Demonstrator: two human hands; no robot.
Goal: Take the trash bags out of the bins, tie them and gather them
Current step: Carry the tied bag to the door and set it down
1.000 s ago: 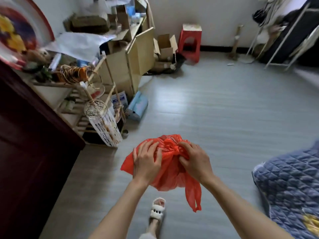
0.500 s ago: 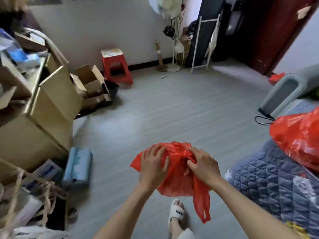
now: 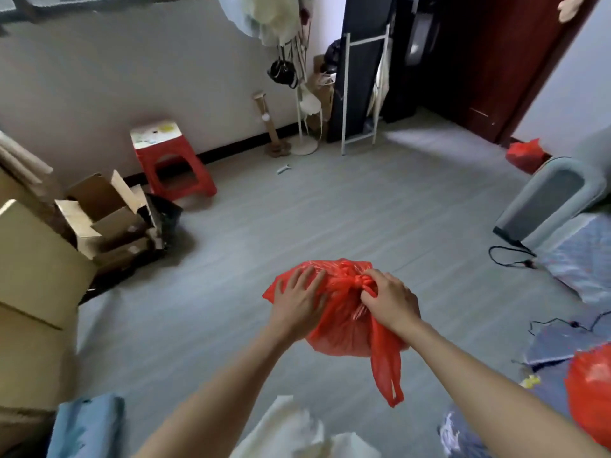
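Hanging in the air above the grey floor (image 3: pixel 330 209), a red trash bag (image 3: pixel 344 328) is held between both hands: its side is pressed by the flat, spread fingers of the left hand (image 3: pixel 297 300), while its knotted top is pinched by the right hand (image 3: pixel 388 300). One loose handle dangles below. Open floor is bounded by cardboard boxes (image 3: pixel 99 216) on the left and a second red bag (image 3: pixel 590 391) at the right edge.

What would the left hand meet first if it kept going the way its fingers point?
The left hand already lies flat on the red bag, fingers pointing up and away. Past the bag, probably only bare floor; depth is unclear.
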